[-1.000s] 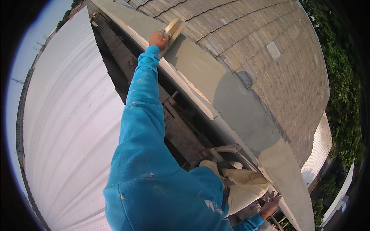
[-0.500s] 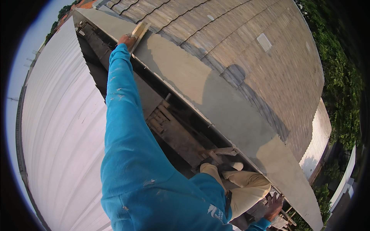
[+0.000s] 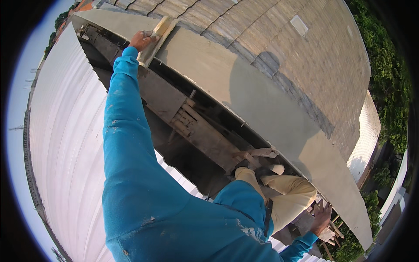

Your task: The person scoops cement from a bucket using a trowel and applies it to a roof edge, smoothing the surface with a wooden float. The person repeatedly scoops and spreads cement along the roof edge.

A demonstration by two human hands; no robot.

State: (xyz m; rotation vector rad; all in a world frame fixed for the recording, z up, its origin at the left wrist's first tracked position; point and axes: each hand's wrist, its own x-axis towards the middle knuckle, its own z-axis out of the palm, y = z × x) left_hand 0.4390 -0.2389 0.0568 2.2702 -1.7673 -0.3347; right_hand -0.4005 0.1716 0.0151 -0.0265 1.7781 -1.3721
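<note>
My left hand is stretched far out in a blue sleeve and is closed on a wooden plastering float. The float lies flat against the upper end of a smooth grey plastered band along a brick wall. My right hand is low at the right, fingers spread on wooden scaffold pieces. It holds nothing that I can see. My legs in tan trousers stand on the planks below.
A plank walkway with wooden braces runs along the wall in a dark gap. A white corrugated roof fills the left side. Green trees and a small white-roofed building lie far below at the right.
My left hand slid the float leftward along the plaster band toward its upper end, then nearly stopped. My right hand stayed on the scaffold wood.
</note>
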